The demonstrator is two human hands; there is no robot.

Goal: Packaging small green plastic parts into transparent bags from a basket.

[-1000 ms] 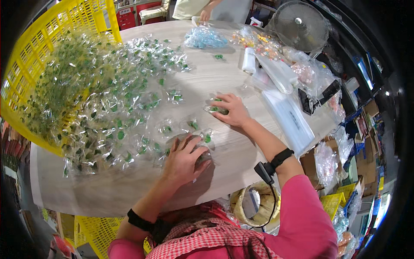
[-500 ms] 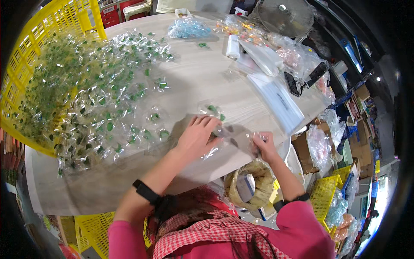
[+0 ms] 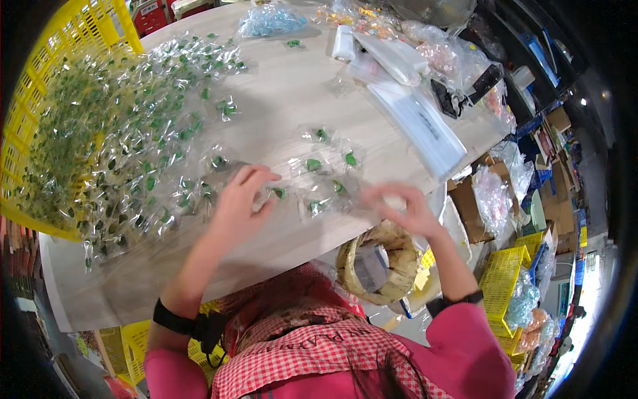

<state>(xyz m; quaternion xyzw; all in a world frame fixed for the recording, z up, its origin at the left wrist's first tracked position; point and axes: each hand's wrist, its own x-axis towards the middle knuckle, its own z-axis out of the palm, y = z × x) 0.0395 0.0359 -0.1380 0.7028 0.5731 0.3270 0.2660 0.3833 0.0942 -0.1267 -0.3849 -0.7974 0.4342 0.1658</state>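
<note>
Several small clear plastic packets (image 3: pixel 314 165), each with a green leaf-like piece inside, lie on the table in front of me. My left hand (image 3: pixel 240 205) hovers at their left side, thumb and fingers apart. Close to its fingertips is another packet with a green piece (image 3: pixel 278 193). My right hand (image 3: pixel 404 207) is just right of the packets, near the table edge, somewhat smeared by motion. Its fingers reach leftward, spread from the thumb, and nothing shows clearly in them. To the left, a big heap of the same packets (image 3: pixel 149 143) spills from a tipped yellow basket (image 3: pixel 50 63).
Stacked clear plastic bags (image 3: pixel 422 133) lie at the right beside a black phone stand (image 3: pixel 484 83). Bagged blue pieces (image 3: pixel 272 21) and orange pieces (image 3: pixel 365 18) sit at the far side. Below the right table edge stands a round lined bin (image 3: pixel 355 266). Yellow crates (image 3: pixel 502 279) stand lower right.
My left hand has moved left, away from the middle packets, uncovering several of them. My right hand has gone from closed fingers to extended ones and shifted slightly left.
</note>
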